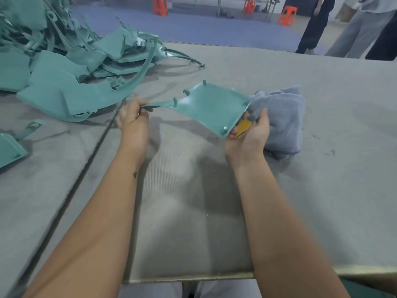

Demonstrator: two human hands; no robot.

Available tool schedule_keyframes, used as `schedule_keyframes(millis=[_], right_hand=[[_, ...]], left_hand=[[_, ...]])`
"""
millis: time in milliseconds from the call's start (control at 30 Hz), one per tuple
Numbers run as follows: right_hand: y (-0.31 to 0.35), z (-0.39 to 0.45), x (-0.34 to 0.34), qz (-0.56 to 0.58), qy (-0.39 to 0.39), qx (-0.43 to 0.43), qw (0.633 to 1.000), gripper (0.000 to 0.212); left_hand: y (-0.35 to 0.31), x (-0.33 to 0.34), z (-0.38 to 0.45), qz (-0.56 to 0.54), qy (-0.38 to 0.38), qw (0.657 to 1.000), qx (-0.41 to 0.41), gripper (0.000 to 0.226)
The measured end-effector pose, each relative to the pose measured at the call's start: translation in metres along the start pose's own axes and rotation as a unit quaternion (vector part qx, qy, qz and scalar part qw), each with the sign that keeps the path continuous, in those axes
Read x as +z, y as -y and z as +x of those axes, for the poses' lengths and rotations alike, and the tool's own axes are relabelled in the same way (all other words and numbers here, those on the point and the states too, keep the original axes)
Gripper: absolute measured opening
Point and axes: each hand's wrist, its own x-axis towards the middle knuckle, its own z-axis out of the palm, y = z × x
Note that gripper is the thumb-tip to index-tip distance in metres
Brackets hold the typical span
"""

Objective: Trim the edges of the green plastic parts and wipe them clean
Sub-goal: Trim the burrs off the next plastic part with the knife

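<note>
While the table (322, 104) carries everything, I begin with it: a wide grey mat surface that lies under both hands, with small shavings scattered on it near the right hand. I judge these come from trimming.

Far to the left of the left hand, and beyond it, sits the pile (64, 67) of green parts, thrown loosely one over another. I see no box, tray or bin anywhere, so nothing here is inside a container; the parts simply rest on the table.

Just behind the right hand lies the cloth (283, 117), grey-blue and crumpled. I think it is kept so near because the wiping step comes right after the trimming.

Between the hands is the part (210, 106) in work, a curved green panel lifted off the table, with its small pegs pointing up. The left hand (133, 119) grips its narrow tail, fingers curled around it. This steadies the panel, I believe, so the far edge can be worked.

The right hand (249, 134) is at the opposite corner of the panel, and the fingers are curled around a yellow tool (243, 126), which is touching or very near the panel's edge. I cannot tell if a blade is out. My judgement is that trimming of this edge is going on, and wiping is not yet done.
</note>
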Motion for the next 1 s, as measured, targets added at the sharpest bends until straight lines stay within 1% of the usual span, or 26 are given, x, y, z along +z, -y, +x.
schedule_keyframes(millis=[33,67,100,167,200,233,300,333,367,400,433,500,567,633,667,700,800,833,900,1000], right_hand=[[0.003,0.000,-0.001,0.031,0.031,-0.004,0.999,0.043],[0.003,-0.002,0.000,0.029,0.046,-0.018,0.998,0.041],[0.002,-0.003,0.002,0.005,0.044,-0.039,0.998,0.033],[-0.001,-0.005,0.008,-0.074,-0.014,-0.077,0.994,0.015],[-0.002,-0.006,0.010,-0.099,-0.052,-0.094,0.989,0.014],[-0.003,-0.005,0.010,-0.104,-0.081,-0.104,0.986,0.015],[-0.005,-0.004,0.009,-0.083,-0.122,-0.128,0.981,0.017],[-0.007,-0.003,0.008,-0.072,-0.144,-0.143,0.977,0.018],[-0.010,-0.004,0.008,-0.057,-0.165,-0.154,0.972,0.017],[-0.013,-0.005,0.009,-0.041,-0.186,-0.158,0.969,0.016],[-0.017,-0.005,0.010,-0.026,-0.204,-0.160,0.966,0.014],[-0.022,-0.005,0.012,-0.015,-0.212,-0.170,0.962,0.014],[-0.022,-0.008,0.017,-0.041,-0.177,-0.180,0.967,0.015],[-0.024,-0.009,0.021,-0.094,-0.135,-0.171,0.971,0.015],[-0.026,-0.011,0.022,-0.119,-0.125,-0.166,0.971,0.014],[-0.027,-0.012,0.024,-0.139,-0.133,-0.169,0.967,0.014],[-0.026,-0.016,0.022,-0.186,-0.221,-0.234,0.928,0.028],[-0.024,-0.017,0.021,-0.205,-0.226,-0.254,0.918,0.028],[-0.023,-0.019,0.019,-0.256,-0.192,-0.260,0.911,0.026],[-0.031,-0.021,0.018,-0.324,-0.113,-0.229,0.911,0.026]], left_hand=[[-0.001,0.001,0.000,0.013,-0.002,1.000,0.000,0.030],[-0.001,0.002,-0.001,0.021,-0.001,1.000,-0.001,0.030],[-0.002,0.003,-0.001,0.027,0.004,1.000,0.000,0.029],[-0.001,0.004,-0.003,0.029,0.014,0.999,0.017,0.029],[-0.002,0.004,-0.005,0.024,0.012,0.999,0.024,0.028],[-0.003,0.004,-0.007,0.014,0.001,1.000,0.023,0.029],[-0.006,0.004,-0.009,-0.020,-0.047,0.999,-0.009,0.032],[-0.008,0.005,-0.011,-0.039,-0.066,0.996,-0.034,0.031],[-0.010,0.007,-0.013,-0.062,-0.061,0.994,-0.060,0.025],[-0.013,0.011,-0.017,-0.093,-0.031,0.991,-0.086,0.018],[-0.016,0.016,-0.022,-0.126,0.015,0.986,-0.108,0.013],[-0.024,0.027,-0.033,-0.179,0.119,0.968,-0.130,0.023],[-0.030,0.037,-0.043,-0.192,0.201,0.952,-0.127,0.028],[-0.030,0.045,-0.048,-0.186,0.228,0.949,-0.115,0.014],[-0.028,0.047,-0.048,-0.191,0.222,0.950,-0.112,0.008],[-0.026,0.048,-0.047,-0.200,0.203,0.952,-0.113,0.012],[-0.022,0.047,-0.039,-0.220,0.132,0.958,-0.129,0.017],[-0.021,0.047,-0.036,-0.219,0.116,0.959,-0.135,0.017],[-0.020,0.050,-0.032,-0.219,0.104,0.959,-0.146,0.017],[-0.019,0.056,-0.031,-0.209,0.088,0.961,-0.157,0.019]])
